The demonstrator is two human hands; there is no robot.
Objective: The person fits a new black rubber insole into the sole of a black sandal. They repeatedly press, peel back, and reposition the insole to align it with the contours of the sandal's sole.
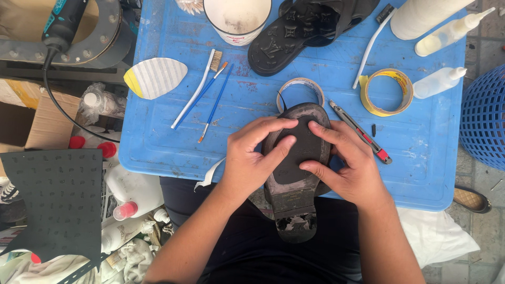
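A blue plastic table (158,137) carries brushes (202,94), tape rolls (386,92), a cutter (360,131), a sandal (300,31), glue bottles (439,81).

Shoe-repair workshop: soles (155,78), brushes (195,90), tape (386,92)

Dark shoe (295,173), sole up, toe pointing away, heel toward the person's lap. Smooth black sole patch (299,152) covers the forefoot. Heel pad worn, pale scuffs showing. Lies across the blue worktop (158,131) edge.
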